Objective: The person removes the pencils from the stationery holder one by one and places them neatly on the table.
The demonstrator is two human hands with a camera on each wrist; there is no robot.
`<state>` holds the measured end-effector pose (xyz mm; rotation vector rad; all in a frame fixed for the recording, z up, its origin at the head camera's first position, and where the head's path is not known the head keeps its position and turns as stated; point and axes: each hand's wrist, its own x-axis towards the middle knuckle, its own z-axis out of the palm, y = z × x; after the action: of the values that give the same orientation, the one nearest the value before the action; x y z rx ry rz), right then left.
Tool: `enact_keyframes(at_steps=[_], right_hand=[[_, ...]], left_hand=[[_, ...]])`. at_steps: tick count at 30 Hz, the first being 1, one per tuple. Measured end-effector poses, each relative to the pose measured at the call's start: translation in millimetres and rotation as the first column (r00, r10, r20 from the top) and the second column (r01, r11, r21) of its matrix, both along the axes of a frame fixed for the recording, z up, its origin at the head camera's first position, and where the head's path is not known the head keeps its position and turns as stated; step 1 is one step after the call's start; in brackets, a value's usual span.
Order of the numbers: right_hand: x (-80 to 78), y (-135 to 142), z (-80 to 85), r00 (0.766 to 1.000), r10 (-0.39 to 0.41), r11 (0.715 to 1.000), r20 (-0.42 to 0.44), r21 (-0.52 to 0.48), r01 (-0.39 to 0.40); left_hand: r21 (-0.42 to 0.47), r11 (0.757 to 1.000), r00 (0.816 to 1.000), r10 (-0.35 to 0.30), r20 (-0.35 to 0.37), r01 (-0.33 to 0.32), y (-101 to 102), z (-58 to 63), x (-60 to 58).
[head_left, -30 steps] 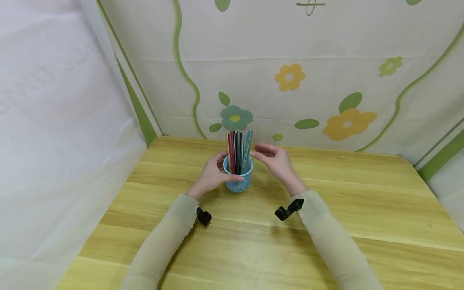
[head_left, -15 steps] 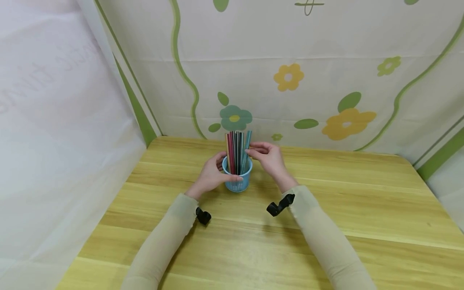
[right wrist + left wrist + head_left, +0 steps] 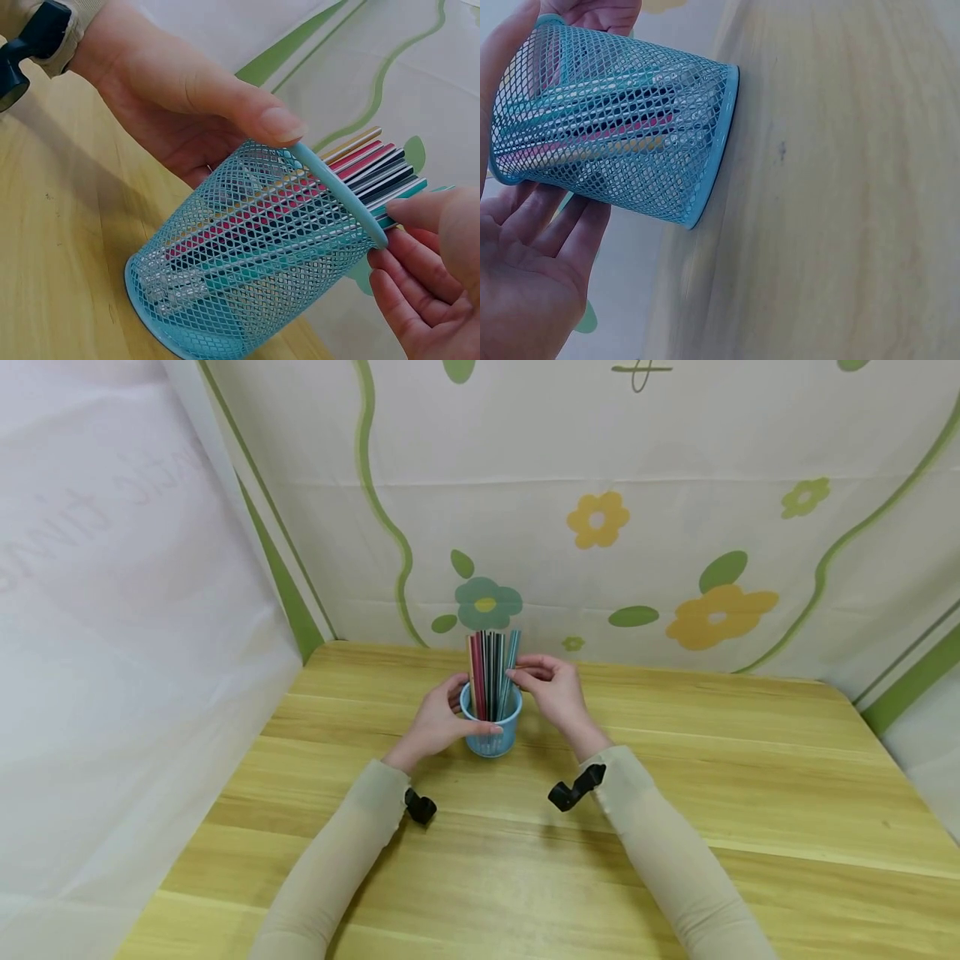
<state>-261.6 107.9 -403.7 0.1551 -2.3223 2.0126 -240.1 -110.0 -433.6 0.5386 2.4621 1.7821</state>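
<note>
A light-blue mesh pen cup (image 3: 491, 745) stands upright on the wooden table. Several slim striped pencils (image 3: 367, 161) lean in it, in gold, red, black and teal; in the left wrist view their lower ends look pale or clear through the mesh. My left hand (image 3: 435, 718) grips the cup from the left, thumb across the front near the rim and fingers behind. At the right side of the rim, my right hand (image 3: 553, 689) pinches a teal pencil (image 3: 513, 652) between thumb and forefinger. Its other fingers sit near the cup's rim.
The wooden table (image 3: 480, 868) spreads out in front of and beside the cup. A white cloth with printed flowers (image 3: 597, 520) hangs just behind the table, and another white cloth (image 3: 112, 652) hangs at the left. Black straps (image 3: 577, 787) sit at both wrists.
My right hand has moved left to the teal pencil and now pinches it, having been just apart from it a second ago. My left hand and the cup have stayed in place.
</note>
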Motion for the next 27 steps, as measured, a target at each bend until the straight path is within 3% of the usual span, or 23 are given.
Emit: enact_keyframes(at_steps=[27], right_hand=[[-2.7, 2.5, 9.7, 1.0, -0.005, 0.997, 0.003, -0.082, 0.006]], left_hand=[[0.028, 0.999, 1.0, -0.02, 0.007, 0.02, -0.3, -0.2, -0.5]])
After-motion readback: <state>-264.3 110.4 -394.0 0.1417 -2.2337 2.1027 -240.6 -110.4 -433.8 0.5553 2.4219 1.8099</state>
